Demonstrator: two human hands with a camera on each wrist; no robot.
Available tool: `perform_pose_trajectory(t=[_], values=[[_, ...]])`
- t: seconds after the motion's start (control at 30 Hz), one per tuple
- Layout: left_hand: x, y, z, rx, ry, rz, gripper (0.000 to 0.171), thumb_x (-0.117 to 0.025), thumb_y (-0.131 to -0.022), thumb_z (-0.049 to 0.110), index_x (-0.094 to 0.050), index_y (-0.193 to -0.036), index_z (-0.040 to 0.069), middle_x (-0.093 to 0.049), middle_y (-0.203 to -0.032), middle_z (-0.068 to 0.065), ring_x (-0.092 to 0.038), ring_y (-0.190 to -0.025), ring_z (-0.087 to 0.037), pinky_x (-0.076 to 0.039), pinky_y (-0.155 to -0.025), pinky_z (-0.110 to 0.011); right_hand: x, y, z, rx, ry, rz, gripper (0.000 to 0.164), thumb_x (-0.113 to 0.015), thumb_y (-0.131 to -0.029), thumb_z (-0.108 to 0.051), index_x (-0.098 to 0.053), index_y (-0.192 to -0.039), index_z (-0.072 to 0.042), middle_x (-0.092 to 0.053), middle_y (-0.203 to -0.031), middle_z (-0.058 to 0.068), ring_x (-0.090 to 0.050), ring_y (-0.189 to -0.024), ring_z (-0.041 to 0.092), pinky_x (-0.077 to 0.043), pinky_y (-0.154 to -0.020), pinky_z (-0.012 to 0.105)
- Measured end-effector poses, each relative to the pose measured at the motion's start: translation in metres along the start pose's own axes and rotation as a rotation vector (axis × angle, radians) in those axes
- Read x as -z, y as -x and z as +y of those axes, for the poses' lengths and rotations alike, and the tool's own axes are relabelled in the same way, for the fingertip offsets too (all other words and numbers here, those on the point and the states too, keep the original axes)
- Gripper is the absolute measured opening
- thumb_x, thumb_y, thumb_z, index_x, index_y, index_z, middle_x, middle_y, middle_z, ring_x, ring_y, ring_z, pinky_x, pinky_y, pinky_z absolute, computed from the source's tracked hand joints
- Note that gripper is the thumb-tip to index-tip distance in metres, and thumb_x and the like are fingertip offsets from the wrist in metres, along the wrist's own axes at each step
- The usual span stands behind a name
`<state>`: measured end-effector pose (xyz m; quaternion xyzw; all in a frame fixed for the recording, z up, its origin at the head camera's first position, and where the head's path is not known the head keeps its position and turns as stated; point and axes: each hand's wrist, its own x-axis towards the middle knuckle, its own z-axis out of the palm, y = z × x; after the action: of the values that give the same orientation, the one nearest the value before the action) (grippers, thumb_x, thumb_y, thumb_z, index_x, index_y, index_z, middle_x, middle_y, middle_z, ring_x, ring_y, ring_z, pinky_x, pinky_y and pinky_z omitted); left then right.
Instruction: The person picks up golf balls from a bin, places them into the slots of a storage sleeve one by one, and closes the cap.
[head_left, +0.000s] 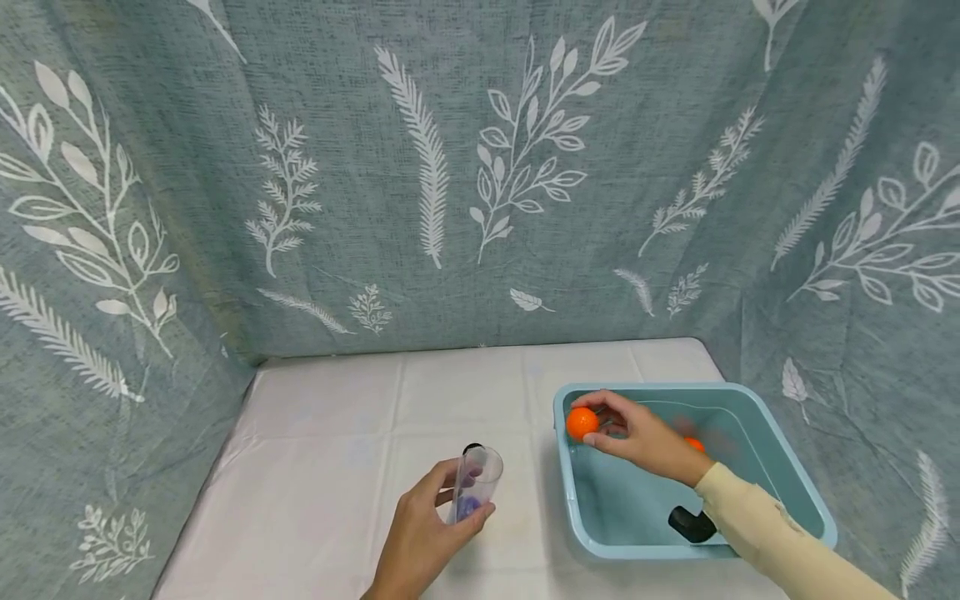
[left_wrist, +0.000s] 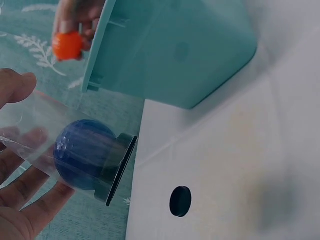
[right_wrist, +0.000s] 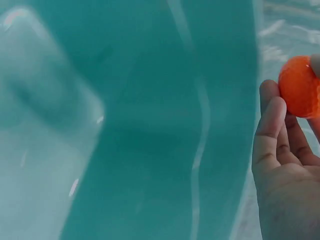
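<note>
Though glossy, a textured orange ball [right_wrist: 298,89]

Perhaps a booth [head_left: 757,333]: leaf-print curtains [head_left: 465,175]

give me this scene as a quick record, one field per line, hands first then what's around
left hand: left hand grips clear tube, blue ball inside
right hand: right hand holds orange ball near tub rim
tub: tub contains second orange ball, partly hidden
table: black disc on white cloth
backdrop: leaf-print curtain
</note>
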<state>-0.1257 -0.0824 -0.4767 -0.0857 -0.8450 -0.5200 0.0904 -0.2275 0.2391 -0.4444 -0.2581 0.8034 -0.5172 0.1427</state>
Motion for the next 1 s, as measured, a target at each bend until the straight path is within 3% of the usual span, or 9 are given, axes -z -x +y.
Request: perform_pose_trajectory(t=[0.27,0.47,0.6,0.77,1.0], values=[[0.004,-0.002,0.005,0.01,-0.009,0.01,0.051,-0.09,-0.077,0.027,-0.064,-0.12,0.02,-0.069,-0.112,0.008,-0.07,-0.096,-0.012,-0.059,-0.085,-0.027,-0.021,-0.009,-0.041,0.11,-0.127,0.077,0.04,-0.068,-0.098,-0.01,-0.051,-0.135,-0.012,-0.055,-0.133,0.01,-0.058,-0.115,0.026,-0.052,-0.098,0.032],[0.005,-0.003,0.01,0.046,-0.013,-0.009,0.051,-0.089,-0.078,0.031,-0.064,-0.121,0.021,-0.069,-0.113,0.008,-0.069,-0.097,-0.012,-0.059,-0.086,-0.029,-0.047,-0.02,-0.061,0.17,-0.178,0.059,0.045,-0.065,-0.1,-0.01,-0.052,-0.143,-0.017,-0.052,-0.143,0.004,-0.056,-0.118,0.027,-0.052,-0.1,0.033],[0.005,-0.002,0.013,0.063,-0.004,-0.024,0.052,-0.09,-0.078,0.031,-0.063,-0.122,0.02,-0.068,-0.114,0.008,-0.069,-0.099,-0.013,-0.059,-0.087,-0.032,-0.068,-0.027,-0.067,0.21,-0.2,0.036,0.043,-0.067,-0.098,-0.009,-0.056,-0.139,-0.016,-0.057,-0.138,0.003,-0.056,-0.119,0.027,-0.051,-0.101,0.038],[0.006,-0.001,0.013,0.034,-0.006,-0.018,0.052,-0.089,-0.079,0.031,-0.063,-0.123,0.021,-0.068,-0.115,0.009,-0.069,-0.099,-0.012,-0.06,-0.086,-0.034,-0.092,-0.032,-0.068,0.272,-0.18,-0.007,0.043,-0.07,-0.097,-0.011,-0.056,-0.137,-0.019,-0.061,-0.136,-0.001,-0.055,-0.123,0.023,-0.047,-0.105,0.04],[0.007,0.0,0.013,-0.005,0.036,0.022,0.05,-0.09,-0.078,0.024,-0.064,-0.121,0.024,-0.068,-0.115,0.015,-0.068,-0.099,-0.009,-0.059,-0.087,-0.029,-0.104,-0.031,-0.064,0.304,-0.171,-0.052,0.046,-0.065,-0.1,-0.008,-0.053,-0.143,-0.018,-0.056,-0.144,-0.001,-0.05,-0.133,0.021,-0.046,-0.108,0.039]])
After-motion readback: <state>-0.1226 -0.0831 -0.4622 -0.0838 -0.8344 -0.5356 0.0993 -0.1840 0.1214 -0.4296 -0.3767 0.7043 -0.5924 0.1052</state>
